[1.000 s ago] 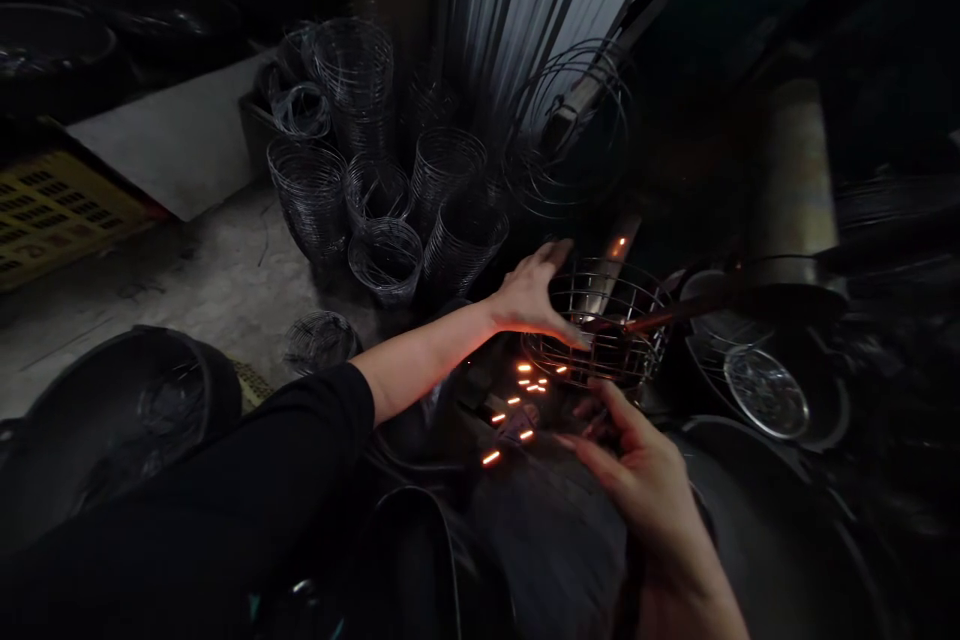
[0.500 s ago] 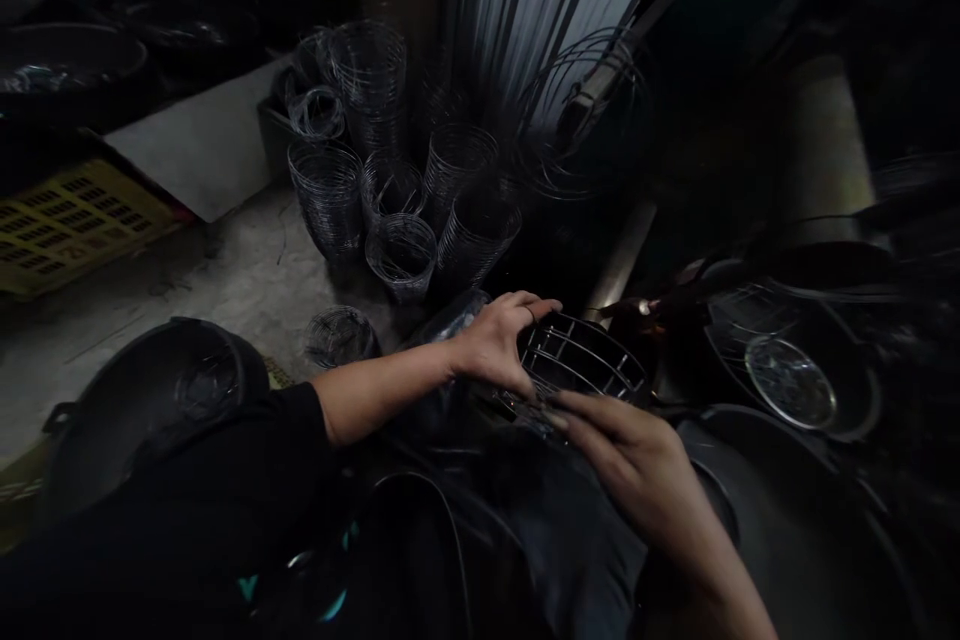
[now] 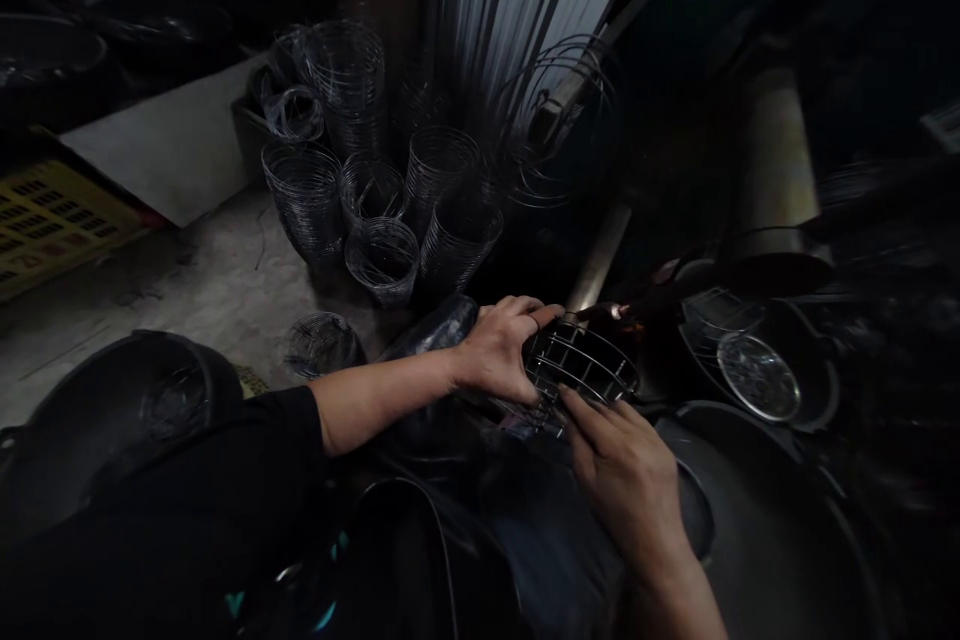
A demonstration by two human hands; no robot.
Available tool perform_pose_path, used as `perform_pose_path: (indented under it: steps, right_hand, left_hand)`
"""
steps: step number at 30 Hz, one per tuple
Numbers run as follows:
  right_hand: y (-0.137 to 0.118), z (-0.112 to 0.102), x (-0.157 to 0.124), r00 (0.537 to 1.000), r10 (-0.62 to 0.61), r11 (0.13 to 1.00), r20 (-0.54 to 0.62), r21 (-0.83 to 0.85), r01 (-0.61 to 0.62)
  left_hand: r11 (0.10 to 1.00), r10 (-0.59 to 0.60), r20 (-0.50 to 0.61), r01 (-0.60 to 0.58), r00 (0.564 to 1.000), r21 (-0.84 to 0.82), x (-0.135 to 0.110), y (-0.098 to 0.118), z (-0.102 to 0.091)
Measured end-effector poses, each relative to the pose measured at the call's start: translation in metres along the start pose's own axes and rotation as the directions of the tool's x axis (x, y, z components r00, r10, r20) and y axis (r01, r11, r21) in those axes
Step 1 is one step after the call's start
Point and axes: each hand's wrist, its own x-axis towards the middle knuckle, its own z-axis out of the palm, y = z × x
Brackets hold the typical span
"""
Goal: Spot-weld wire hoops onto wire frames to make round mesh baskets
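A small round wire basket [image 3: 589, 365] lies tilted on its side in front of me, under a dark metal arm with a small orange glow at its tip [image 3: 619, 312]. My left hand [image 3: 501, 345] is closed round the basket's left rim. My right hand [image 3: 626, 465] rests against the basket's near edge, its fingers stretched forward and touching the wires.
Stacks of wire rings [image 3: 382, 200] stand on the concrete floor beyond. A large black tub [image 3: 112, 420] sits at lower left, a yellow crate [image 3: 45, 225] at far left. Dark round pans [image 3: 757, 375] and machine parts crowd the right side.
Sparks flew under the upright basket a second ago and have stopped. The basket has been tipped onto its side, and both hands have shifted closer onto it.
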Motion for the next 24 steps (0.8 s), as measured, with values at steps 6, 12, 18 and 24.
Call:
perform_pose_path:
  steps: [6, 12, 18, 24]
  right_hand:
    - [0.019, -0.002, 0.009, 0.996, 0.009, 0.988, -0.093, 0.156, 0.006]
    - [0.015, 0.004, 0.015, 0.87, 0.489, 0.714, 0.065, 0.543, -0.442]
    - [-0.02, -0.027, -0.013, 0.611, 0.716, 0.133, 0.337, 0.794, -0.594]
    - [-0.032, -0.031, -0.109, 0.381, 0.581, -0.024, 0.719, 0.484, -0.875]
  left_hand:
    - [1.0, -0.006, -0.028, 0.005, 1.0, -0.03, 0.017, -0.001, 0.002]
    - [0.999, 0.026, -0.046, -0.025, 0.999, 0.024, 0.016, -0.003, 0.001]
    - [0.996, -0.06, 0.008, 0.059, 0.998, 0.067, 0.0, -0.01, -0.01]
    - [0.967, -0.174, 0.209, 0.128, 0.962, 0.22, -0.006, -0.016, -0.01]
